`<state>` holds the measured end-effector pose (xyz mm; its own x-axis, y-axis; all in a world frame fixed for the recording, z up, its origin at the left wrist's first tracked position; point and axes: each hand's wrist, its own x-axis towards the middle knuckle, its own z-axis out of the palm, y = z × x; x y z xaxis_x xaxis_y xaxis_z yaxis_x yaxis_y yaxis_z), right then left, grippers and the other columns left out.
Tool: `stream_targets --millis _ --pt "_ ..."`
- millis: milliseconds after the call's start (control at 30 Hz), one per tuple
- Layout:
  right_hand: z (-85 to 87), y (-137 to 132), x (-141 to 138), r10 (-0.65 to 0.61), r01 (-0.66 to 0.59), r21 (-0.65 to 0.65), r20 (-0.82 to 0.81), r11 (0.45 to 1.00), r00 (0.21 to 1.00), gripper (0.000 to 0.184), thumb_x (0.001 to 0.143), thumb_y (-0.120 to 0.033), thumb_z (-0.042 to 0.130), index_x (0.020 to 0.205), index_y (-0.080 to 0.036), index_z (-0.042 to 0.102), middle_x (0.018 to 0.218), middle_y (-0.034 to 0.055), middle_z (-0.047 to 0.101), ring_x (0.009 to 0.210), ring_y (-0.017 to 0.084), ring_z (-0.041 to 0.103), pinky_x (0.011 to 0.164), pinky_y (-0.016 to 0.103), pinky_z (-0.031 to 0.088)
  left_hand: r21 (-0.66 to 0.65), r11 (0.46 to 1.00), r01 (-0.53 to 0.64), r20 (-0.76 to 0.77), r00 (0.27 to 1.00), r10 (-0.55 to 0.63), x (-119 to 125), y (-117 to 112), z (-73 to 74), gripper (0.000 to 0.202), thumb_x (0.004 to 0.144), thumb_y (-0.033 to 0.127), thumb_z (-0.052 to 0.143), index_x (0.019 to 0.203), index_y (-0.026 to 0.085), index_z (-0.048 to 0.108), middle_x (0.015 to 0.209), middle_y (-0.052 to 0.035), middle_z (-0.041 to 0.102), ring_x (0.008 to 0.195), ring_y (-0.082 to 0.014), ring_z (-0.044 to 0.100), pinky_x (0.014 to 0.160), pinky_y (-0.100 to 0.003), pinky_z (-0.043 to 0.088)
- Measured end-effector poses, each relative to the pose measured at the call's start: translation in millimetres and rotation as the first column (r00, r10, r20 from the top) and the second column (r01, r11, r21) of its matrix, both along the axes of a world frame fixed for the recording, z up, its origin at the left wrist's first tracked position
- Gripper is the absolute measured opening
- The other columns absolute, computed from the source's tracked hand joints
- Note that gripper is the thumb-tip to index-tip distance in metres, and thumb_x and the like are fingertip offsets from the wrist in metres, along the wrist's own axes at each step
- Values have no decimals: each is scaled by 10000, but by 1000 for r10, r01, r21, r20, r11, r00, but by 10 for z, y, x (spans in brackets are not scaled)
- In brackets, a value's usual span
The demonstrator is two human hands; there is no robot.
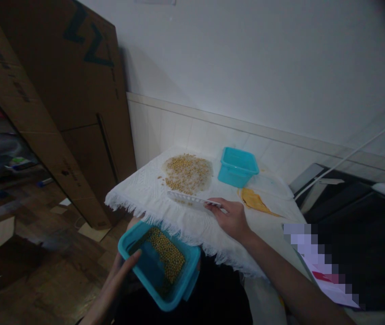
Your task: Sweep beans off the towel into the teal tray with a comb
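My left hand (129, 265) grips a teal plastic container (160, 303) by its left side, thumb over the rim. This container is tilted below the table's front edge. Yellow soybeans (172, 257) lie in it, gathered toward its far right side. In my right hand (234, 219) is a flat white piece with a row of holes (192, 201), pinched at its right end and held low over the cloth. Its exact kind is unclear. Just beyond it, a pile of soybeans (187, 174) mixed with whitish bits is spread on the white tablecloth (141, 185).
A second teal container (236, 174) stands at the back of the table, beside a clear lid (270, 186) and a crumpled yellow cloth-like piece (256, 201). A large cardboard box (87, 99) rises at left. A white cable (348, 155) crosses the right side.
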<state>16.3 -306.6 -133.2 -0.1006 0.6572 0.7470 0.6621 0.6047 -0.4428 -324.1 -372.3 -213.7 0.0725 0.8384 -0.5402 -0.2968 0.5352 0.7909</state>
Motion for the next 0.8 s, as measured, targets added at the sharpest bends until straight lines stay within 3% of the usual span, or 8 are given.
stream_targets --millis 100,233,367,467,567,667,800 --pt "7 -60 -60 25 -27 36 48 999 999 154 1004 -262 715 975 -236 864 828 30 871 683 200 840 638 235 646 -41 998 -42 -26 999 41 50 -9 98 1214 665 696 959 1690 456 355 1574 -163 662 1214 -490 771 969 -619 650" --pt "70 -102 -128 74 -79 60 75 995 994 166 1019 -225 699 1006 -246 863 862 21 878 722 188 850 675 228 660 -60 997 -57 -39 998 55 53 6 100 1282 627 733 953 1702 407 335 1639 -197 586 1314 -526 706 979 -612 645" --pt "208 -158 -118 -62 56 108 49 993 997 208 1043 -283 691 944 -208 858 796 39 861 625 181 818 598 213 625 -80 995 -54 -10 999 53 48 5 84 1327 630 715 957 1729 382 291 1710 -191 515 1391 -531 652 979 -597 653" --pt "291 -320 -95 -231 221 133 61 966 971 275 1051 -346 699 901 -165 841 663 32 807 473 158 738 473 198 539 -84 994 -66 4 998 66 48 -4 93 1334 618 711 969 1727 371 313 1667 -206 566 1341 -517 695 994 -591 650" --pt "293 -546 -130 -332 309 178 120 934 936 340 1079 -371 671 874 -151 828 602 19 771 421 149 705 465 196 530 -80 995 -63 -37 997 61 42 -7 99 1286 639 740 937 1719 386 335 1664 -167 595 1377 -504 676 997 -583 652" --pt "247 -699 -238 -371 322 245 188 915 909 392 1123 -353 605 878 -141 824 611 31 779 433 149 722 495 189 550 -77 993 -86 -71 994 81 45 2 79 1215 682 717 918 1710 405 352 1639 -143 630 1347 -493 700 970 -582 663" --pt "215 -701 -433 -325 255 285 231 924 917 395 1149 -280 550 897 -124 810 708 68 828 515 151 776 566 176 588 -80 987 -139 -38 990 136 63 25 24 1066 719 666 912 1641 402 446 1392 -149 773 1125 -437 811 928 -573 673"
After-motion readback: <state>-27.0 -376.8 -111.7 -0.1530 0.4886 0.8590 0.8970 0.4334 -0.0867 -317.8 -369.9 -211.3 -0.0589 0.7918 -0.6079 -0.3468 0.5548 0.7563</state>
